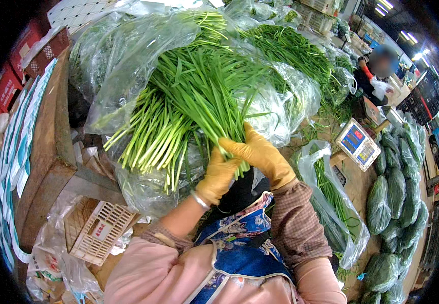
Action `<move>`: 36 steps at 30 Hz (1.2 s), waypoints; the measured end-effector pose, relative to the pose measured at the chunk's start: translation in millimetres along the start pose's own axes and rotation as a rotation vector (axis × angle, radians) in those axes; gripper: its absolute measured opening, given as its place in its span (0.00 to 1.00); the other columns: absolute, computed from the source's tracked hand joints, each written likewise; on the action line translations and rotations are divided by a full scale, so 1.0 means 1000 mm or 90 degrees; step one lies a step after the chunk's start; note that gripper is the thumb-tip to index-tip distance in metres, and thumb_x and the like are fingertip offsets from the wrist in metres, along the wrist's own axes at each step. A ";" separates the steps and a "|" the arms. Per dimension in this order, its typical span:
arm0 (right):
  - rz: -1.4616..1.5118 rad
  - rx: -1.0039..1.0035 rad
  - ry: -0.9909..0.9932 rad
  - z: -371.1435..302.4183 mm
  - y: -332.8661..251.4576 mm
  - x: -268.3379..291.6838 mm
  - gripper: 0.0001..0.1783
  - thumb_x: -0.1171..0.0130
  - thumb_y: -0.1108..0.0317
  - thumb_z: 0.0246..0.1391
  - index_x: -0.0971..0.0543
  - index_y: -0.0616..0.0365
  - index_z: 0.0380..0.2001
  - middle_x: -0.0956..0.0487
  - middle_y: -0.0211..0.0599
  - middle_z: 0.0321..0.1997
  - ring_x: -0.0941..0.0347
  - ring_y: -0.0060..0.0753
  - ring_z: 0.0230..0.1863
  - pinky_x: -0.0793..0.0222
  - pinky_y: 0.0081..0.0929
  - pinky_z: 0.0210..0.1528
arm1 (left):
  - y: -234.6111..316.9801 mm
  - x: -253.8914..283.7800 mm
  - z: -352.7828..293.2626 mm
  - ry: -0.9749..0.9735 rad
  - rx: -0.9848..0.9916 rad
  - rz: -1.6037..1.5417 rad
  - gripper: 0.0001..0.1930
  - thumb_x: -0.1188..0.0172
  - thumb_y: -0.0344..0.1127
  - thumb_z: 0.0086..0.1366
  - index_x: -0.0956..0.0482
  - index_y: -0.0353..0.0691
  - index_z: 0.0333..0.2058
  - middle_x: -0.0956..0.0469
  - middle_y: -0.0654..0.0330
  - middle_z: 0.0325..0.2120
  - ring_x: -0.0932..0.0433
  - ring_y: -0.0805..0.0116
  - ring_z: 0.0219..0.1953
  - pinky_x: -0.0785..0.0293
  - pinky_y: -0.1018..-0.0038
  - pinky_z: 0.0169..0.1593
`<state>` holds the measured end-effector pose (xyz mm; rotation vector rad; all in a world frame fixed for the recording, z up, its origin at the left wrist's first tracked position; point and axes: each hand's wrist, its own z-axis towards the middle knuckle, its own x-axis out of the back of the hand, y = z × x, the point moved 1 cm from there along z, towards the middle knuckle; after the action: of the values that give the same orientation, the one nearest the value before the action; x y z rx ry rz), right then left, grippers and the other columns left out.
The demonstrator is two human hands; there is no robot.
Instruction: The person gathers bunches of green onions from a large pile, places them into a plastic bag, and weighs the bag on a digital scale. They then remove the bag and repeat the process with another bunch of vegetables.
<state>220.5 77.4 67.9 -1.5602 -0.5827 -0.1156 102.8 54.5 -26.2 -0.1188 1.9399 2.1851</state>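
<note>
Both my hands wear yellow-orange rubber gloves and come together at the cut ends of a bunch of garlic chives. My left hand is closed round the lower stems, and my right hand grips the same stems just above and to its right. The long green leaves slant up and left, resting over a loose heap of garlic chives with pale stem ends. Under and behind that heap lies a large clear plastic bag, opened out. My fingertips are partly hidden by the stems and gloves.
Right of me stand an open plastic bag of chives and a digital scale. Filled bags are stacked along the far right. Another person stands at the back right. A wooden ledge and a plastic crate are at left.
</note>
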 end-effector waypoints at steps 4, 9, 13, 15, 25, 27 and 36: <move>0.157 -0.018 0.065 -0.006 0.034 0.001 0.43 0.35 0.55 0.46 0.42 0.70 0.58 0.26 0.43 0.47 0.30 0.31 0.46 0.33 0.27 0.47 | 0.009 -0.036 -0.004 -0.110 -0.110 0.535 0.23 0.40 0.42 0.55 0.28 0.34 0.46 0.25 0.42 0.39 0.27 0.44 0.43 0.30 0.58 0.45; 0.524 -0.152 0.005 -0.046 0.083 0.026 0.17 0.42 0.62 0.52 0.24 0.61 0.42 0.22 0.31 0.32 0.27 0.22 0.29 0.30 0.18 0.29 | 0.041 -0.043 -0.019 -0.321 -0.265 0.450 0.25 0.41 0.43 0.56 0.32 0.32 0.48 0.25 0.42 0.34 0.24 0.47 0.35 0.27 0.64 0.40; 0.602 -0.164 0.002 -0.077 0.118 0.017 0.18 0.47 0.55 0.55 0.23 0.59 0.38 0.21 0.31 0.30 0.31 0.15 0.24 0.36 0.11 0.20 | 0.045 0.004 -0.002 -0.196 0.139 0.176 0.15 0.45 0.41 0.63 0.25 0.39 0.45 0.22 0.64 0.35 0.24 0.76 0.27 0.30 0.83 0.28; 0.683 -0.140 0.014 -0.085 0.119 0.014 0.17 0.48 0.57 0.55 0.23 0.60 0.39 0.21 0.31 0.30 0.32 0.15 0.23 0.37 0.11 0.19 | 0.034 0.031 0.019 0.016 0.118 0.048 0.16 0.45 0.42 0.63 0.27 0.39 0.46 0.23 0.63 0.34 0.22 0.74 0.31 0.29 0.82 0.30; 0.568 -0.135 0.034 -0.114 0.117 0.022 0.15 0.47 0.61 0.52 0.24 0.61 0.36 0.22 0.31 0.29 0.33 0.16 0.21 0.39 0.12 0.19 | -0.025 -0.032 -0.024 -0.414 0.360 0.092 0.17 0.46 0.42 0.64 0.27 0.37 0.46 0.23 0.61 0.39 0.24 0.70 0.38 0.29 0.75 0.43; 0.546 -0.137 0.036 -0.119 0.116 0.027 0.16 0.44 0.61 0.49 0.24 0.61 0.36 0.23 0.31 0.25 0.35 0.17 0.16 0.42 0.14 0.16 | -0.078 -0.039 -0.018 -0.399 0.150 0.056 0.14 0.45 0.34 0.61 0.26 0.37 0.45 0.23 0.62 0.39 0.25 0.71 0.38 0.29 0.77 0.44; 0.259 -0.183 0.131 -0.161 0.087 0.072 0.14 0.38 0.68 0.45 0.24 0.62 0.35 0.22 0.36 0.24 0.29 0.24 0.20 0.34 0.21 0.20 | -0.110 -0.122 0.029 -0.244 -0.471 0.538 0.20 0.43 0.46 0.60 0.25 0.43 0.47 0.26 0.56 0.48 0.29 0.60 0.50 0.34 0.66 0.54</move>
<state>364.4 -52.5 34.6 -1.8881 -0.0806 -0.0509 247.7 81.7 -104.8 1.0936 0.9555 3.0111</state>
